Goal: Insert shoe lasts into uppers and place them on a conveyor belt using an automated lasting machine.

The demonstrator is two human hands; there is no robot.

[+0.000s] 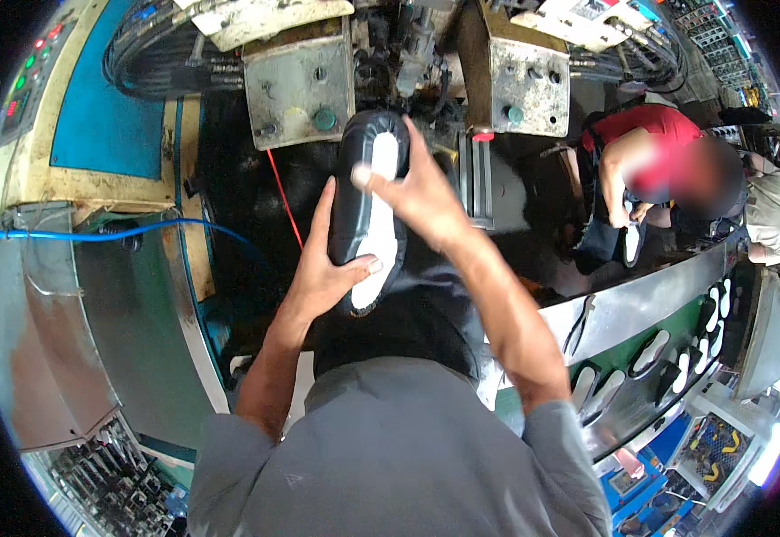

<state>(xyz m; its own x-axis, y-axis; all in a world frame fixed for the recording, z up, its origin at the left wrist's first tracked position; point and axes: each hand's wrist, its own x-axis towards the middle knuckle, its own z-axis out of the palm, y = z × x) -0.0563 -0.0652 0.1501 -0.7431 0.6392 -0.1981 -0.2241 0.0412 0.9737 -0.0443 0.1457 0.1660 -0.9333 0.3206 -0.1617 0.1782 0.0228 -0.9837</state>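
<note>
Black shoe point(348, 208), just one, with one white panel point(379, 225), is gripped by left hand point(326, 279) and right hand point(426, 204).

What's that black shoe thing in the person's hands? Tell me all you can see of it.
The black shoe looks unfinished, its underside facing the camera. A long white panel runs down its middle, bordered by shiny, leather-like black material. It is held up in front of the person, lengthwise, one end pointing away from them. The left hand grips its left side, thumb on the panel's near part; the right hand holds the far right side, thumb reaching across the panel.
</note>
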